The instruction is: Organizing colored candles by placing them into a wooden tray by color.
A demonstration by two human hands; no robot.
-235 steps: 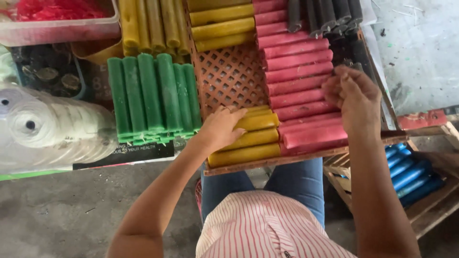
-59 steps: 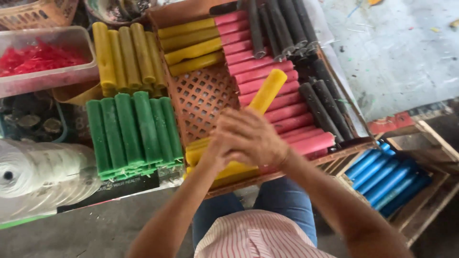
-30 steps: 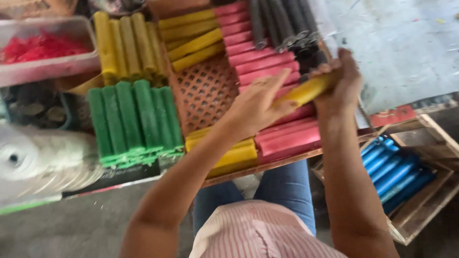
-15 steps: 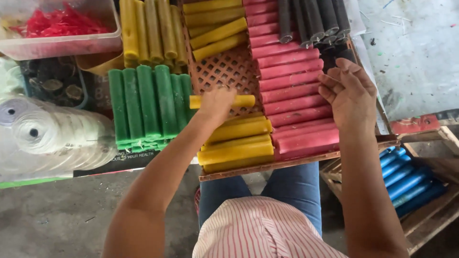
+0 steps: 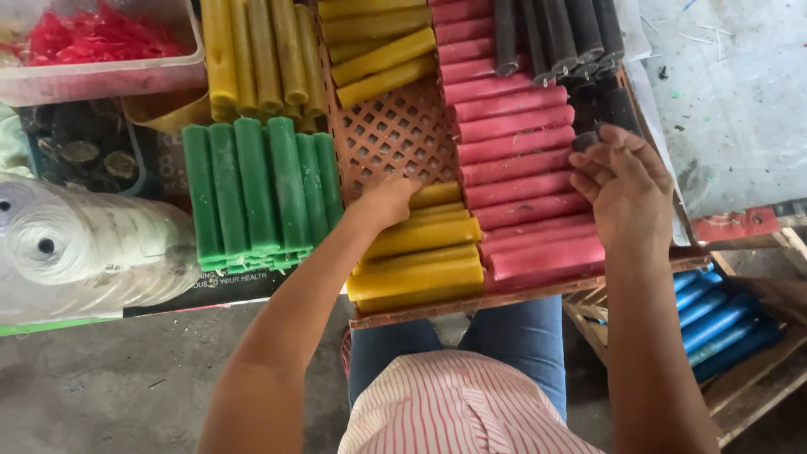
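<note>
My left hand point(image 5: 385, 198) reaches into a brown lattice crate point(image 5: 395, 134) and grips the end of a yellow candle point(image 5: 439, 195). That candle lies flat on top of the near stack of yellow candles point(image 5: 416, 271). My right hand point(image 5: 626, 187) hovers with loosely spread fingers over the row of pink candles point(image 5: 517, 160) at the crate's right side and holds nothing. Black candles point(image 5: 555, 34) lie beyond the pink ones. More yellow candles point(image 5: 378, 50) fill the far end of the crate.
Left of the crate lie green candles point(image 5: 252, 193) and further yellow candles point(image 5: 252, 50). A clear tub of red pieces point(image 5: 92, 42) stands at the far left. White string spools point(image 5: 76, 244) sit at the left. Blue candles point(image 5: 723, 319) fill a wooden box at the lower right.
The yellow candle went from both hands to my left hand alone and now lies on the near yellow stack. My right hand moved back over the pink candles.
</note>
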